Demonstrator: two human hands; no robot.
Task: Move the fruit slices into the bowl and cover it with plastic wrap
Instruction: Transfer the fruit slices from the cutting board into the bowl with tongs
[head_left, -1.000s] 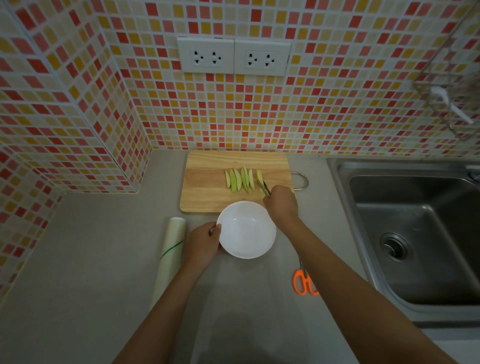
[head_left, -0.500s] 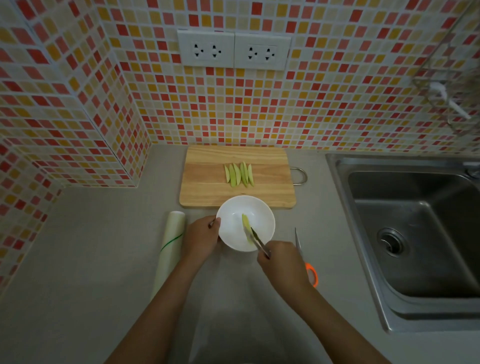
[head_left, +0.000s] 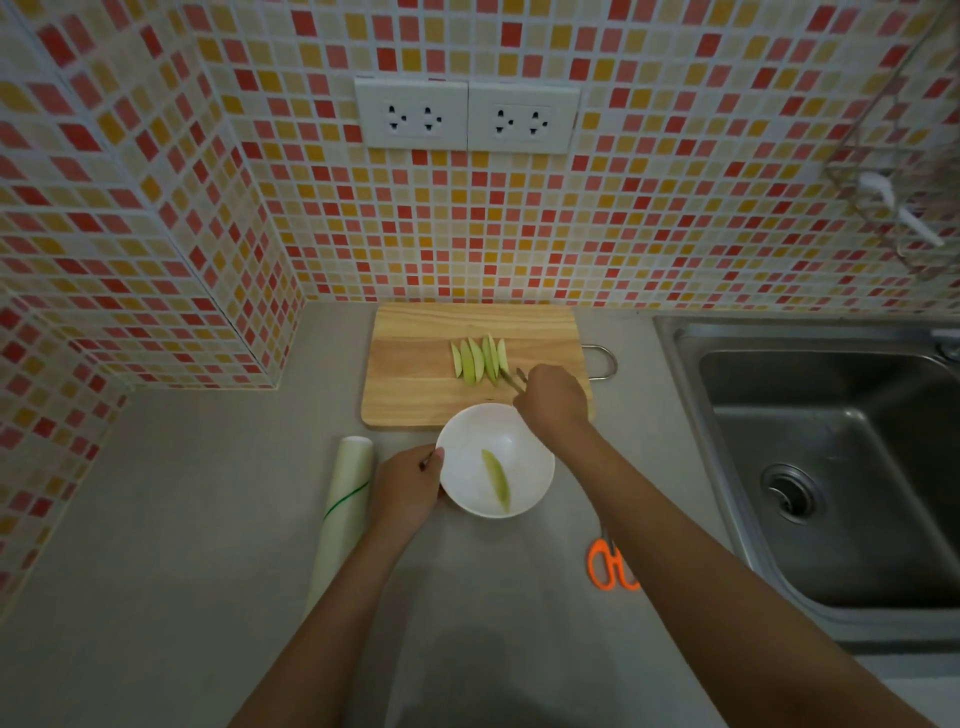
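Note:
Several green fruit slices (head_left: 478, 359) lie side by side on a wooden cutting board (head_left: 415, 379). In front of the board stands a white bowl (head_left: 467, 441) with one fruit slice (head_left: 496, 478) inside. My left hand (head_left: 408, 486) grips the bowl's left rim. My right hand (head_left: 553, 397) holds thin metal tongs (head_left: 514, 378) over the board, with their tips at the rightmost slice. A roll of plastic wrap (head_left: 345, 514) lies on the counter left of the bowl.
Orange-handled scissors (head_left: 605, 566) lie on the grey counter right of the bowl, partly under my right forearm. A steel sink (head_left: 831, 467) fills the right side. Tiled walls close off the back and left, with two sockets (head_left: 467, 117) above the board.
My right hand left one slice in the bowl and moved the tongs back up to the slices on the board. My left hand stayed on the bowl's rim.

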